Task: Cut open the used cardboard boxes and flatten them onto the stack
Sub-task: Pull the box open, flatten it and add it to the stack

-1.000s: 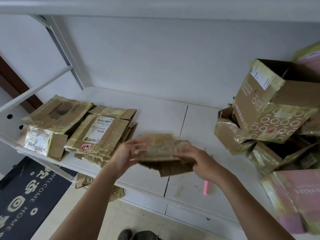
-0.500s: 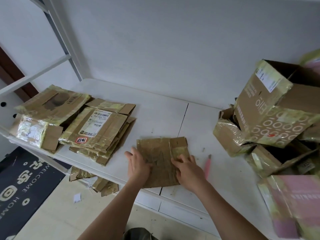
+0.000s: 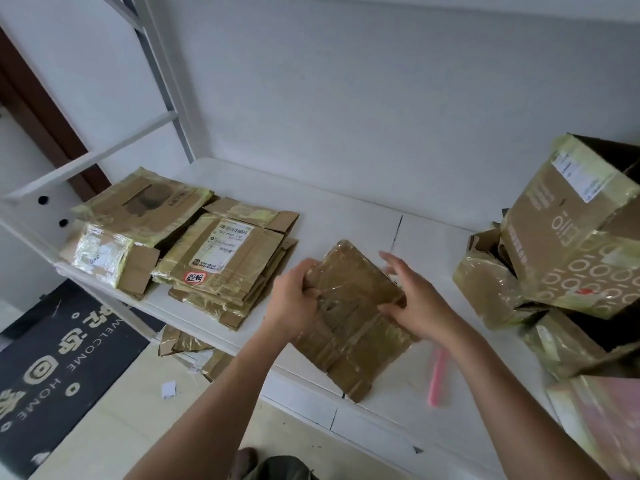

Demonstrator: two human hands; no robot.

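Note:
A flattened, tape-covered cardboard box (image 3: 349, 320) is held slanted over the front of the white table (image 3: 346, 216). My left hand (image 3: 294, 299) grips its left edge with curled fingers. My right hand (image 3: 415, 299) touches its right side, fingers spread and mostly straight. To the left lies the stack of flattened boxes (image 3: 228, 261), its top piece bearing a white shipping label. A second flat pile (image 3: 138, 216) sits further left. A pink cutter (image 3: 436, 379) lies on the table under my right forearm.
Unflattened boxes are heaped at the right: a large printed box (image 3: 581, 244) on top, smaller taped ones (image 3: 491, 285) below, and a pink box (image 3: 602, 420) at the front corner. Cardboard scraps (image 3: 194, 344) lie on the floor beside a dark doormat (image 3: 59, 368).
The flattened box was pressed flat on the table under both hands; now it is lifted and turned, my left hand gripping its edge and my right hand's fingers opened against it.

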